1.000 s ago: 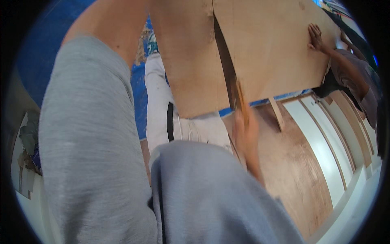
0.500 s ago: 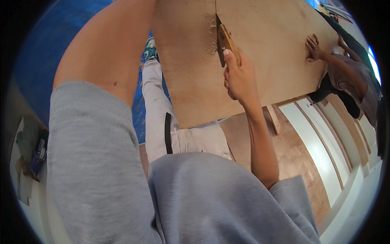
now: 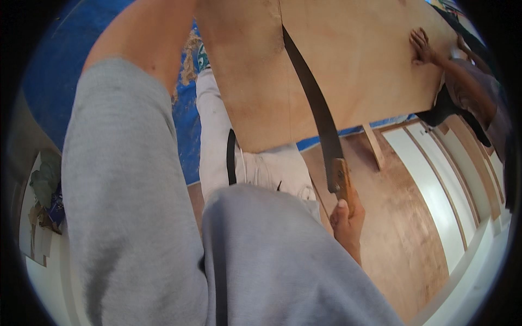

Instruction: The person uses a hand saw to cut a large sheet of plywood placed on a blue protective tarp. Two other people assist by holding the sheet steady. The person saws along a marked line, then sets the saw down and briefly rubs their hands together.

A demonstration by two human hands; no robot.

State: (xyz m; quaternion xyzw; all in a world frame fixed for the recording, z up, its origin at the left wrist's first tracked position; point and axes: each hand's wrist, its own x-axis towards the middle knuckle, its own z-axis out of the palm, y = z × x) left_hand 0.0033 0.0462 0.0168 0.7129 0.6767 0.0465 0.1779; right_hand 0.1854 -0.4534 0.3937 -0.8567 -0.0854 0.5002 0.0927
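Note:
My right hand (image 3: pixel 348 220) is wrapped round the wooden handle of a handsaw (image 3: pixel 312 89). Its long dark blade slants up and away, with the far end in a cut in a plywood sheet (image 3: pixel 359 65). From the cut a thin line runs on toward the sheet's near edge. My left arm (image 3: pixel 141 32) stretches forward over the left side of the sheet, and its hand lies outside the picture. At the right, another person's hand (image 3: pixel 421 48) presses flat on the plywood.
A blue tarp (image 3: pixel 60 70) covers the ground at the left, with sawdust (image 3: pixel 188 62) by my shoe. Below the sheet lies a brown wooden floor (image 3: pixel 386 217) with a loose wood strip (image 3: pixel 374 146). White panels (image 3: pixel 424 190) stand at the right, near the other person.
My right hand has drawn the saw back toward my body, baring most of the blade. The plywood sits slightly higher in view. The other person's hand stays on the sheet.

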